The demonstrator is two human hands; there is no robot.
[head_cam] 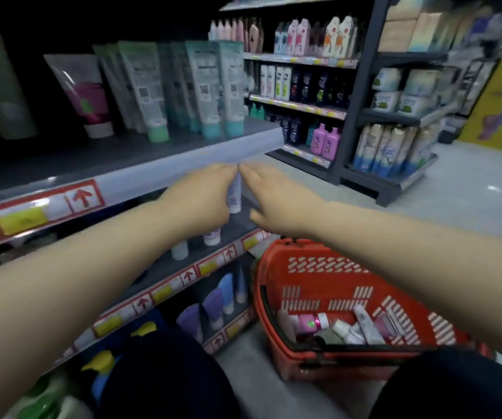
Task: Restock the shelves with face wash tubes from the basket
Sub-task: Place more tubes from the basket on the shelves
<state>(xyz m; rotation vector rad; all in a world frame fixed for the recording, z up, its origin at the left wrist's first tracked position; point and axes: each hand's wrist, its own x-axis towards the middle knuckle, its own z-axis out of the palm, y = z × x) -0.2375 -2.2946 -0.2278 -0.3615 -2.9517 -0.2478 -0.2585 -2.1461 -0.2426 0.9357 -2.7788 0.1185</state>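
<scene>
Knees sit by the basket, keeping stock close. Left hand seems to grip a tube upright; right hand's straight fingers steady it.

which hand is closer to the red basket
Right. The right hand hovers just above the basket's far rim, fingers straight, beside the tube. The left hand is further left, away from the basket, holding that tube.
</scene>
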